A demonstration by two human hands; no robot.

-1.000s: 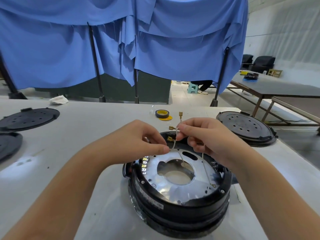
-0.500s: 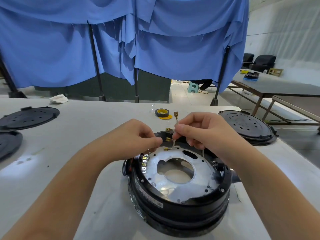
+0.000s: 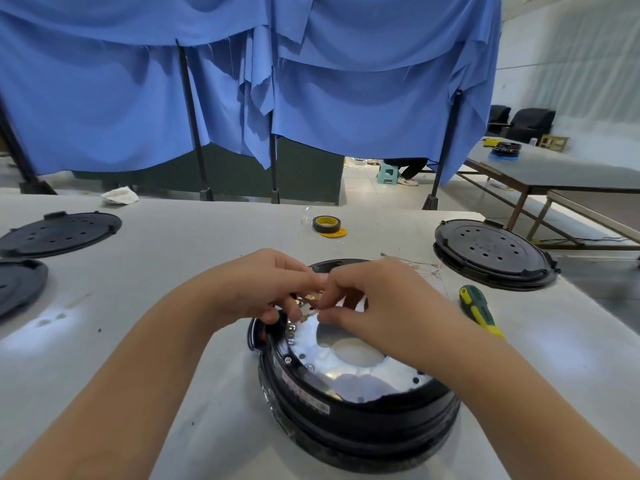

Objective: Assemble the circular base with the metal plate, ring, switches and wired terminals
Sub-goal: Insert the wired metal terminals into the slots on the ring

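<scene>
Head: brass terminals [image 3: 313,297] between fingers [image 3: 311,280]

Head-worn wide view — forward and down, close over the table [image 3: 194,271].

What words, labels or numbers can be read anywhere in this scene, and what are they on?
None can be read.
White sticker on the side of the round black plastic base: red and dark print, too blurred to read.
Black tape roll with a yellow core on the white table: no visible text.
Green and yellow screwdriver: no visible text.
</scene>
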